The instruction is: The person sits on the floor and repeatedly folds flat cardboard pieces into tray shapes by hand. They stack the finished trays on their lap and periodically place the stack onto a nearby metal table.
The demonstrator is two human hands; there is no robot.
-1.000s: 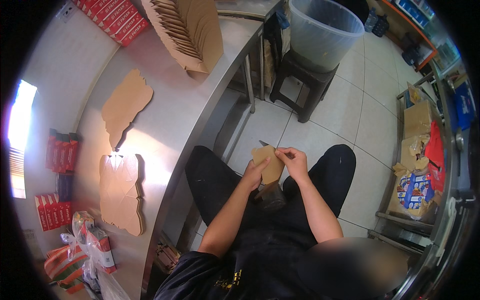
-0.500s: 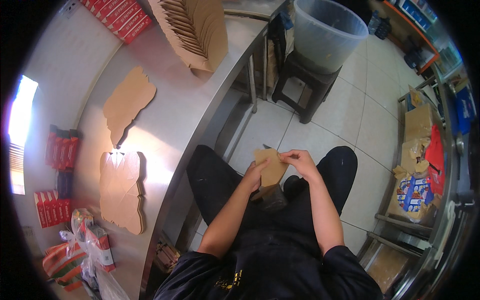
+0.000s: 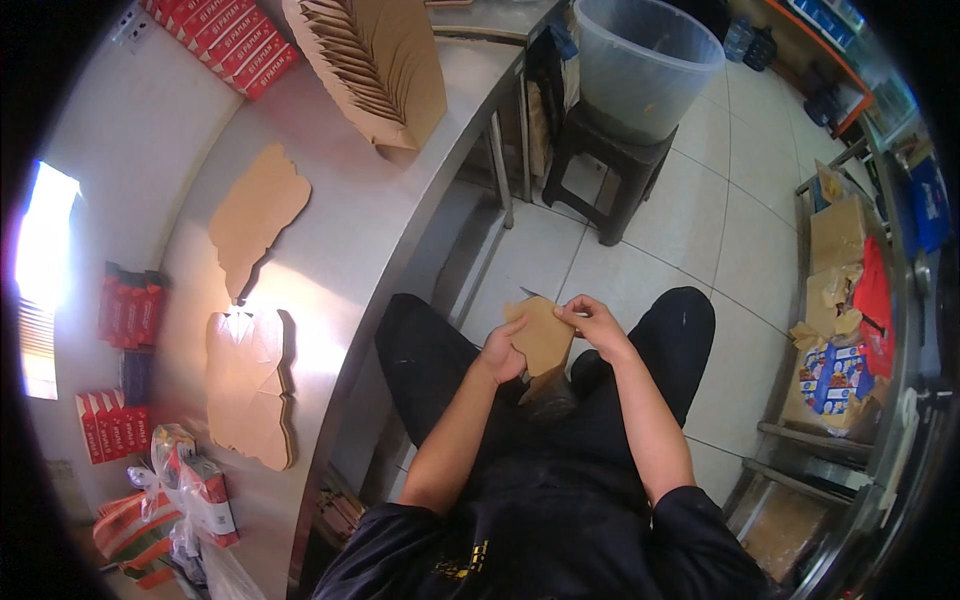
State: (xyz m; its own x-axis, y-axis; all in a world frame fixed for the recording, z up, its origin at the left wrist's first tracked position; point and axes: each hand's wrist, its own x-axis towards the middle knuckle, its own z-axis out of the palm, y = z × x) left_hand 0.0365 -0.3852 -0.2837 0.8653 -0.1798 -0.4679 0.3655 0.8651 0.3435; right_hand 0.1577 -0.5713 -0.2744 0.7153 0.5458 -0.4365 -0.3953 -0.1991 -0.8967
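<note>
Between my knees I hold a piece of brown cardboard (image 3: 544, 338), which looks like a partly folded box blank. My left hand (image 3: 502, 352) grips its left side, thumb on top and the other fingers mostly hidden beneath. At its upper right edge, my right hand (image 3: 592, 324) pinches the cardboard between thumb and fingers. A stack of flat brown cardboard blanks (image 3: 245, 395) lies on the metal table to my left. Farther along lie more flat blanks (image 3: 262, 205). Beyond them stands a tall row of nested brown cardboard boxes (image 3: 425, 75).
The metal table (image 3: 345, 250) has an edge running along my left. Red cartons (image 3: 225, 35) and a plastic bag (image 3: 185, 500) line its wall side. Ahead, a clear plastic tub (image 3: 650, 70) stands on a black stool (image 3: 625, 165). A shelf at right holds cardboard and a red bag (image 3: 872, 310).
The cardboard has turned slightly, showing a broader face. My left hand has shifted a little left and opened its hold slightly. My right hand still pinches the upper edge.
</note>
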